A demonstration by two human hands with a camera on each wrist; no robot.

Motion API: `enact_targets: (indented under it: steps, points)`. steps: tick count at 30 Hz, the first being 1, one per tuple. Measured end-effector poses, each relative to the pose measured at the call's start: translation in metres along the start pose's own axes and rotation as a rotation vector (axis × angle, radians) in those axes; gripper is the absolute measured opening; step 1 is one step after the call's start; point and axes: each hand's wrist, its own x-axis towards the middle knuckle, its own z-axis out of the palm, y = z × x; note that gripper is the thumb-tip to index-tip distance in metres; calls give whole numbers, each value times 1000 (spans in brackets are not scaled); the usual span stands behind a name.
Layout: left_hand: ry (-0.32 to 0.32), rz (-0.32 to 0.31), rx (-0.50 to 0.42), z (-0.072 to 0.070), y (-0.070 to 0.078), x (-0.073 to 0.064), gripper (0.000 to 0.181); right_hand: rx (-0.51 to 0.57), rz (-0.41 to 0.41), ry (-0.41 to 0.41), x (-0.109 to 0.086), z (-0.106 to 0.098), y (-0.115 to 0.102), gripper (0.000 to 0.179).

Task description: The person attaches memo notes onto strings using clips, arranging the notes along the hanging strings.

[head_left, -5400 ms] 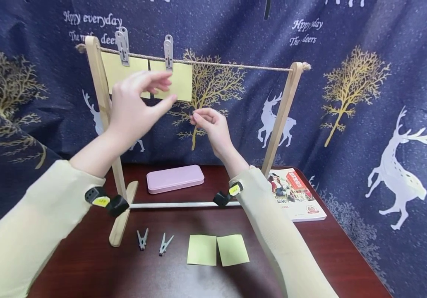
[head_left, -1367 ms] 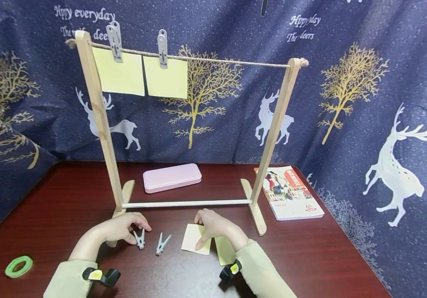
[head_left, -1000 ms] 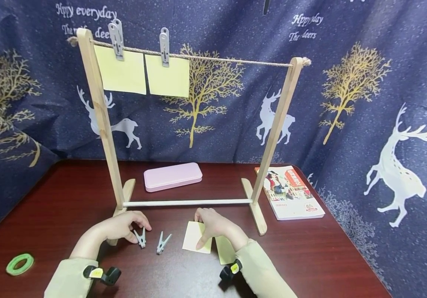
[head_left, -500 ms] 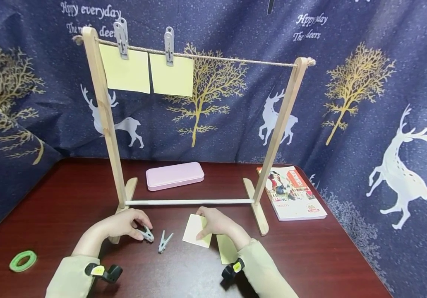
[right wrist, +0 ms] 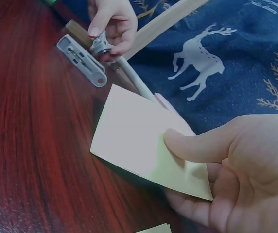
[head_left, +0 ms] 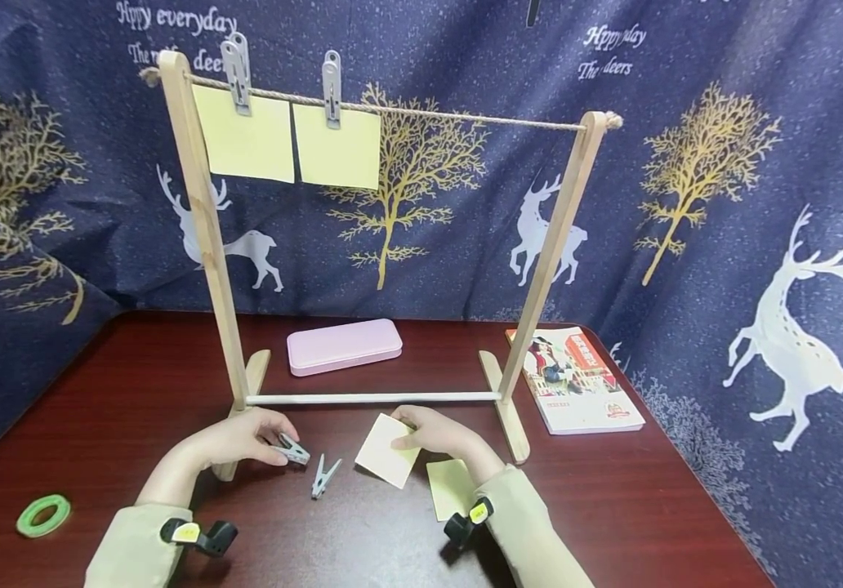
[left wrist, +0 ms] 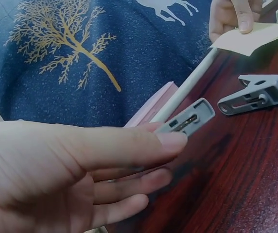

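My left hand (head_left: 248,438) pinches a grey clothespin (left wrist: 191,119) between thumb and forefinger, low over the table at the left. A second clothespin (head_left: 326,476) lies on the table just right of it. My right hand (head_left: 436,433) grips a yellow sticky note (right wrist: 139,141) by one edge, thumb on top and fingers beneath, tilted over the table. Another yellow note (head_left: 450,488) lies flat below the right wrist. Up on the twine (head_left: 466,118), two yellow notes, a left one (head_left: 245,139) and a right one (head_left: 339,151), hang from grey clothespins.
A wooden frame (head_left: 204,220) with a white crossbar (head_left: 373,399) stands over the table (head_left: 304,547). Behind the bar lies a pink case (head_left: 345,347). A book (head_left: 576,380) sits at the right, a green tape roll (head_left: 43,516) at the left front.
Both hands have come down from the twine to the table. The left one has picked up a clothespin; the right one has lifted a sticky note and tilted it.
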Motion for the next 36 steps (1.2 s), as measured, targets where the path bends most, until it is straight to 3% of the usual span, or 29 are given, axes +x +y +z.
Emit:
enact_targets:
  steps: [4,9,14,18,24,29,36]
  points:
    - [45,-17,-14,0,2,0,31,83,20,0,0,0,1,25]
    - [122,-46,20,-2,3,0,31,104,21,3,1,0,2,25]
    - [163,-62,-32,-3,4,3,36,120,33,8,0,0,1,25]
    - [231,-98,-73,-1,6,5,43,120,39,16,0,0,2,25]
    - [324,-157,-151,1,6,8,37,107,44,24,1,1,3,27]
    - [371,-162,-183,1,6,9,40,111,30,24,0,2,2,27]
    - [416,-146,-158,2,7,10,42,128,24,18,0,3,4,24]
